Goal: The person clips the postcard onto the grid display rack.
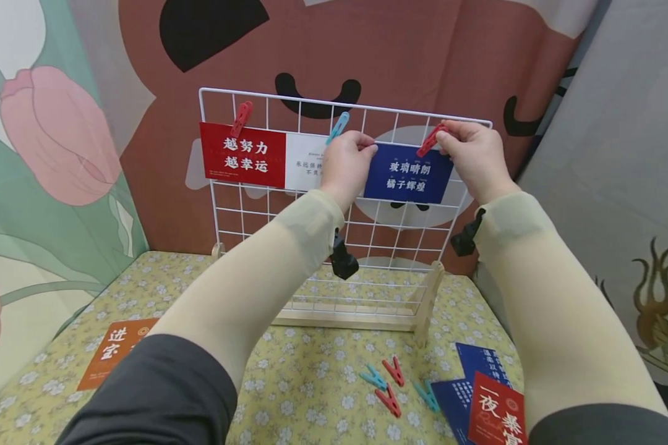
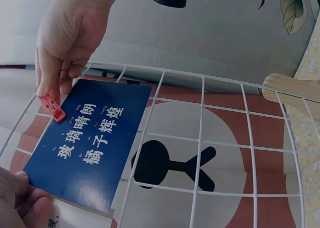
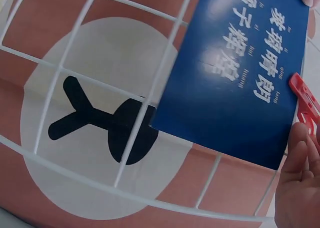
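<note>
A blue card (image 1: 406, 176) with white characters lies against the upper part of a white wire grid rack (image 1: 362, 232). My left hand (image 1: 347, 164) pinches its upper left corner between thumb and fingers. With thumb and fingers my right hand (image 1: 475, 154) pinches a red clothespin (image 1: 431, 141) by its handles. In the left wrist view this clothespin (image 2: 51, 108) overlaps the card's top edge. To the left hang a red card (image 1: 244, 170) under a red clothespin (image 1: 242, 119) and a white card (image 1: 300, 173) under a light blue clothespin (image 1: 338, 127), partly hidden by my left hand.
The rack stands on wooden feet (image 1: 430, 300) on a flowered tablecloth (image 1: 295, 377). Several red and blue clothespins (image 1: 388, 400) lie in front. Blue cards (image 1: 451, 402) and a red card (image 1: 495, 408) overlap at the right. An orange card (image 1: 108, 355) lies left, partly behind my sleeve.
</note>
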`<state>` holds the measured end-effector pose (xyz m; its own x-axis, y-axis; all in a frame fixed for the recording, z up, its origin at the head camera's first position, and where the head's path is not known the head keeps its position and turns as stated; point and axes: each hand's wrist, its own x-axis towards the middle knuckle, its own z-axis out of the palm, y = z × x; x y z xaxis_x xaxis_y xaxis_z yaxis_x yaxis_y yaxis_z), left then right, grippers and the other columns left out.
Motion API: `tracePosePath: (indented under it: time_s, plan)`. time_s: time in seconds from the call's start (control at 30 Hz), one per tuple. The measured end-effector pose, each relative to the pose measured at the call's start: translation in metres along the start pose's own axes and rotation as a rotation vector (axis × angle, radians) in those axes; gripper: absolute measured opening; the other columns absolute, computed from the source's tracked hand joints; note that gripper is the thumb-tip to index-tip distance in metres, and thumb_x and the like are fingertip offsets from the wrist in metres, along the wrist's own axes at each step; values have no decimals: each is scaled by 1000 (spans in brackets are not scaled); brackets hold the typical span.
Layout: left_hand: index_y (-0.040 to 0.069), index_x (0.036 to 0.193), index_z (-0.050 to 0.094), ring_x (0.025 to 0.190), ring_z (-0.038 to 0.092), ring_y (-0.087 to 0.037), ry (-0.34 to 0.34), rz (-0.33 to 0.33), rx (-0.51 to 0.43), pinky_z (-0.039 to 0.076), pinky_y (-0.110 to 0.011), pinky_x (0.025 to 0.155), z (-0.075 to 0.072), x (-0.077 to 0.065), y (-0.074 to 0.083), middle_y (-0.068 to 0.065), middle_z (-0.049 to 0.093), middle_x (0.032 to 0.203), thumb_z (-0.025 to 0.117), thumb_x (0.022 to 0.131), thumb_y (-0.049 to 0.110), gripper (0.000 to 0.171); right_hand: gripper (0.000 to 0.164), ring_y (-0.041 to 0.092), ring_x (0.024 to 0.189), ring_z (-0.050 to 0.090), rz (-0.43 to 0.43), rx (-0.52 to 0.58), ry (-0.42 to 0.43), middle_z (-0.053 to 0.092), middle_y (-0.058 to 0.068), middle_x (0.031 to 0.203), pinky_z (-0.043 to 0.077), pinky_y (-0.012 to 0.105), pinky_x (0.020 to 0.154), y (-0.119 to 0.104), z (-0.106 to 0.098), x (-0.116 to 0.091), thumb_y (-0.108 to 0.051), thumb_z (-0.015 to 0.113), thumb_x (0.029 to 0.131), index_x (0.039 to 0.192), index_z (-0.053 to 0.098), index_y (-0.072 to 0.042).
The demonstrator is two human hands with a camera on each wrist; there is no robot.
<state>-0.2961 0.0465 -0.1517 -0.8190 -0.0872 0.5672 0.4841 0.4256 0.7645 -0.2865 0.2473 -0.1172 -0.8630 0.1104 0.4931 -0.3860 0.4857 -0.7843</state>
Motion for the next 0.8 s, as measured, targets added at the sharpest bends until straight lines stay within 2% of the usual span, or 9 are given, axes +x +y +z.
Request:
tracePosePath:
  time_s: [0.17,0.33,0.53,0.8]
  plan:
    - [15,113,69,96,59,-9,-16,-22,-25,46,-24,83,-5,-5,-2,3,68,107,57,98,25,22,44,13,100,52,-23,-31,61,62,1,113,42,26,97,2,5,-3,-39,57,95,136,57,-21]
    - [13,115,67,99,59,-9,-41,-3,-61,47,-24,85,-11,-13,-9,2,67,108,59,97,25,23,46,13,103,56,-62,-27,109,62,3,120,43,27,99,7,10,-9,-38,57,96,137,56,-18]
    - [9,114,66,100,59,-14,-66,62,-58,47,-26,85,-22,-28,-28,-3,66,107,60,96,23,24,45,14,102,58,-122,-77,175,60,7,124,47,30,95,20,17,-19,-40,56,96,137,55,-22]
    - [11,116,66,99,58,-14,-109,42,-22,48,-28,84,-37,-49,-56,-2,64,109,60,96,25,26,44,13,111,55,-228,-110,270,52,3,131,47,25,93,42,24,-37,-35,56,97,138,55,-18]
